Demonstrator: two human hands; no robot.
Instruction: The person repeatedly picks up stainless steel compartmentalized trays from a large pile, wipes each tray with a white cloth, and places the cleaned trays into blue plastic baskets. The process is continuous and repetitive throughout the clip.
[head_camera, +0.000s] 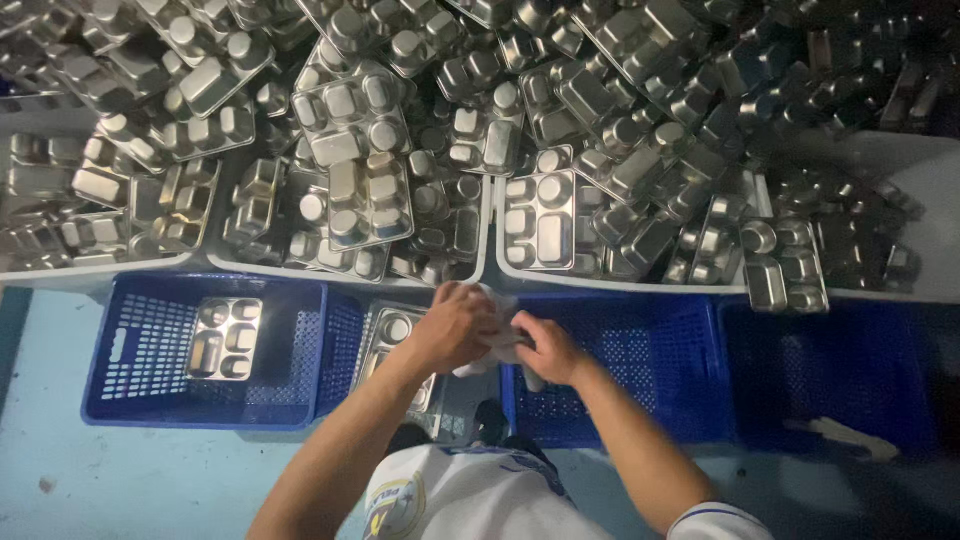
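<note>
Left crate (130, 400), blue: one steel tray (224, 338) flat inside. Beside it, second tray (390, 345) upright between crates, under left hand. Left hand (455, 328) and right hand (545, 348) touching, both closed on white cloth (495, 350) at tray's top edge. Middle crate (650, 370) just right of hands. Above: white tubs (490, 262) heaped with trays (540, 220).

Dim light, pale blue floor (120, 480), white tubs (930, 200) heaped with steel trays (540, 220).
</note>
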